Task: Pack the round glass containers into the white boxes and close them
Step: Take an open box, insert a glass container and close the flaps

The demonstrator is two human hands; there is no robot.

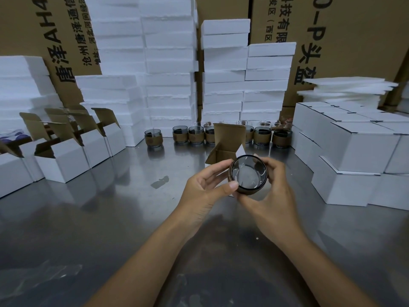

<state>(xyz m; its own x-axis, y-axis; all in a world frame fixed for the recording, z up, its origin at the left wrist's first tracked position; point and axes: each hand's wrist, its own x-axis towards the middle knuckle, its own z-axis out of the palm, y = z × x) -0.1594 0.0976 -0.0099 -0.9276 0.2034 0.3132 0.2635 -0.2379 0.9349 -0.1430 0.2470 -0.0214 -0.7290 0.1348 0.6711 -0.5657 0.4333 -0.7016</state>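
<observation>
You hold one round glass container [249, 172] up off the steel table [106, 218] with both hands, near the middle of the scene. It is tipped so that its open mouth faces you, and a brown sleeve wraps its body.

Your left hand [205, 187] takes its left side. The thumb presses on the near left edge of the rim, and the other fingers curve loosely behind it, partly spread. Your right hand [272, 196] wraps the right side and the underside, with the fingers curled over the far right of the rim and the thumb lying beneath the near edge. Both hands have hold of this one glass and nothing else.

Just on the far side of the container stands a white box [229, 135]. Its lid flap is upright and brown on the inside, and its side flaps are turned out. The container is outside the box. Whether the two touch cannot be told, because your hands and the glass cover the gap.

Farther back, a row of glass containers [153, 137] with the same brown sleeves stands on the table at the foot of tall stacks of white foam blocks [170, 63]. To the left, several open boxes [64, 161] stand in a line with their flaps raised. To the right, closed boxes [354, 149] are piled in steps, with loose foam sheets [349, 87] heaped behind them. Brown printed cartons [358, 29] fill the far wall.
</observation>
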